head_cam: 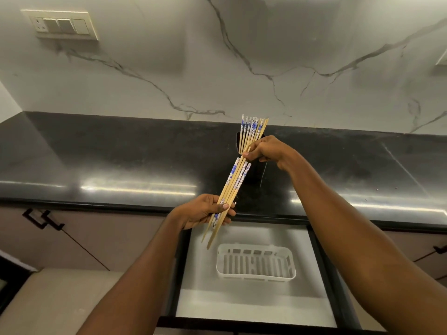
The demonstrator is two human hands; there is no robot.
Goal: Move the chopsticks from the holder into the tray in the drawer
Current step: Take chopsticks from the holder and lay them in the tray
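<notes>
The tray (256, 274) in the open drawer (242, 298) holds nothing yet. Just beyond its far-left corner, my left hand (205, 211) grips a fanned bundle of chopsticks (233, 184). Farther back my right hand (266, 149) pinches more at the holder (256, 170). A loose grip could spill sticks past the tray.

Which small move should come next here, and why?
Probably lift the right hand so the chopsticks it pinches leave the black holder, then join them to the bundle in the left hand. The white tray in the open drawer holds none yet.
</notes>
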